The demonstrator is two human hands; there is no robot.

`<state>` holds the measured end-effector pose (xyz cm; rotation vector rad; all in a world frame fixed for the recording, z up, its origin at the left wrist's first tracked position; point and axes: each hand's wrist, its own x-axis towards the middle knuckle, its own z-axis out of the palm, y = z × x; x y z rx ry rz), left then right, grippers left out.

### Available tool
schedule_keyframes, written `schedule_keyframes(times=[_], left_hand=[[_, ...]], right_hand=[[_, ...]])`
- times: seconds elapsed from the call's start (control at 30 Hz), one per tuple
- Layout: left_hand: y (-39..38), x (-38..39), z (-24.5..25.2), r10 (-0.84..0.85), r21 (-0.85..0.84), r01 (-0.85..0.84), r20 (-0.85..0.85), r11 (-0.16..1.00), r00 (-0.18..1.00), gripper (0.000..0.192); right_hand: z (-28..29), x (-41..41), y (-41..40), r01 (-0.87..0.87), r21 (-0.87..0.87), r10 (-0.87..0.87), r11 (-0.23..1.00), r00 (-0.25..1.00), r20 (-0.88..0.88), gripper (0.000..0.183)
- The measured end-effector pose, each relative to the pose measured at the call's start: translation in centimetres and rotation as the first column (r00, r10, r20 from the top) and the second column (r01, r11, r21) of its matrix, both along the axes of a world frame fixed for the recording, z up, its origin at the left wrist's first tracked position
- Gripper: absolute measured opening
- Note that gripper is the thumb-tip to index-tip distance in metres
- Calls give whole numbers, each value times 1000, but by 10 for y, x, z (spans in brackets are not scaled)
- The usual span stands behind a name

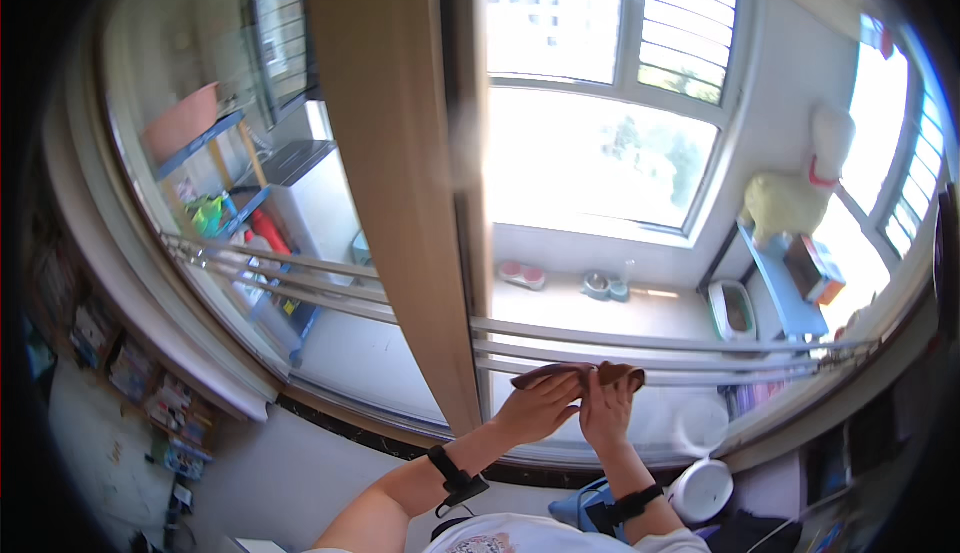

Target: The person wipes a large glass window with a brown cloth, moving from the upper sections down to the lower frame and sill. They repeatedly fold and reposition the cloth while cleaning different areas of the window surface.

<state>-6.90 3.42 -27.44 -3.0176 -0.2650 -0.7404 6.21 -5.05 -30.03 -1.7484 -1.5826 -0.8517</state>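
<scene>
A brown cloth (624, 373) is stretched between my two hands, in front of the glass sliding door and level with its metal bars (675, 344). My left hand (538, 406) lies over the cloth's left part with its fingers together. On the cloth's right part, my right hand (606, 412) points its fingers upward. The hands nearly meet at the middle of the cloth. Much of the fabric is hidden behind my fingers. Whether the cloth touches the bars or the glass cannot be told. Each wrist wears a black strap.
A wooden door frame (390, 140) stands upright left of my hands. Near my right arm are a white round container (700, 490) and a blue object (574, 506). Pet bowls (606, 286), a litter tray (731, 311) and a blue shelf (784, 283) stand beyond the glass. Shelved books (135, 369) line the left.
</scene>
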Motion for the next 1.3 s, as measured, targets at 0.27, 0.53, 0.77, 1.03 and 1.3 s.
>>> schedule_keyframes(times=[0.27, 0.53, 0.77, 1.03, 1.3], left_hand=[[29, 51, 119, -115, 358, -72, 474, 931, 873, 40], [-22, 54, 47, -173, 221, 144, 118, 965, 978, 40], [-11, 101, 110, -120, 238, 42, 325, 970, 938, 48], [-36, 67, 50, -80, 118, 101, -173, 988, 982, 49], [21, 72, 143, -75, 415, -145, 470, 898, 879, 52]], right_hand=[[131, 65, 1, 139, 137, -125, 981, 986, -109, 52], [14, 42, -32, 116, 94, -102, 989, 985, -138, 53], [101, 102, -31, 182, 86, -168, 979, 974, -153, 52], [27, 54, -42, -29, 183, 51, 983, 992, -113, 57], [157, 74, -11, 20, 169, -19, 985, 1000, -6, 64]])
